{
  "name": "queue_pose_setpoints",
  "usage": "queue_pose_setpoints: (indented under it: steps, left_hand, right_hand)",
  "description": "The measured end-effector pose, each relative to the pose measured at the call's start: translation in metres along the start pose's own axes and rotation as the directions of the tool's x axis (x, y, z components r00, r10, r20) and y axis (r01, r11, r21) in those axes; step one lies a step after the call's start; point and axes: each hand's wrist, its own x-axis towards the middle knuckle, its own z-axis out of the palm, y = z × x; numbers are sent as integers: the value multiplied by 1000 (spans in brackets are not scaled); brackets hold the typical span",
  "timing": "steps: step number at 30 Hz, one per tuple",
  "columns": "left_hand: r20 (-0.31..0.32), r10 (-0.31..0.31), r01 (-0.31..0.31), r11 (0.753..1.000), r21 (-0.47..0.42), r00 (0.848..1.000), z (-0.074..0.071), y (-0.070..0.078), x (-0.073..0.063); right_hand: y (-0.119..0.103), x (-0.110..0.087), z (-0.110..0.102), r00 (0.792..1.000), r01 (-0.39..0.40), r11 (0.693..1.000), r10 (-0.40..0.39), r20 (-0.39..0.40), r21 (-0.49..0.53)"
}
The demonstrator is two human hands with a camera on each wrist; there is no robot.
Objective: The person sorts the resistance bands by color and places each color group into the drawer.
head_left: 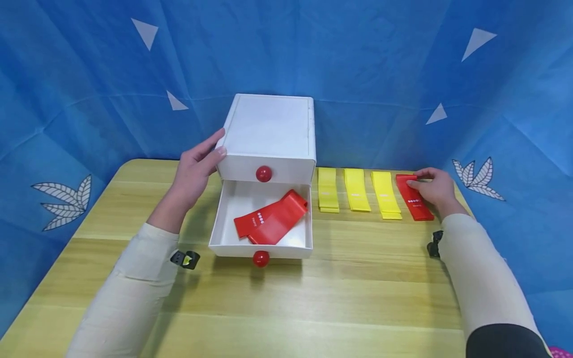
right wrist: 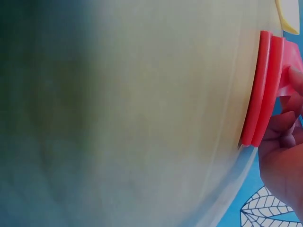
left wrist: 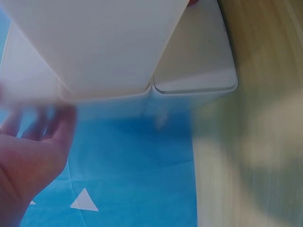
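A white two-drawer box [head_left: 273,124] stands on the wooden table, its upper drawer closed and its lower drawer [head_left: 216,233] pulled out. Inside the lower drawer lies a folded red resistance band [head_left: 277,219] with white print. My left hand [head_left: 192,169] rests against the box's left side, thumb at the front top corner; the left wrist view has its fingers [left wrist: 61,125] along the box wall. At the right end of a row of bands, my right hand [head_left: 436,189] pinches another folded red resistance band [head_left: 414,201] between thumb and curled fingers, near its right edge.
Between the box and my right hand lie three folded yellow bands [head_left: 328,191], [head_left: 356,191], [head_left: 386,196] in a row. Red round knobs [head_left: 263,173] stick out from both drawers. A blue curtain [head_left: 358,59] hangs close behind the table.
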Motion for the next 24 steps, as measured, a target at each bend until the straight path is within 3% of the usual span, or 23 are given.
queue_pose_setpoints:
  steps: [8, 24]
  left_hand:
    - [-2, -9, 9, 1000, 12, 1000, 1, 1, 0]
    - [1, -10, 10, 1000, 15, 1000, 0, 1, -1]
  right_hand:
    - [1, -3, 0, 999, 20, 999, -18, -48, 50]
    - [-1, -29, -7, 990, 79, 997, -76, -115, 23]
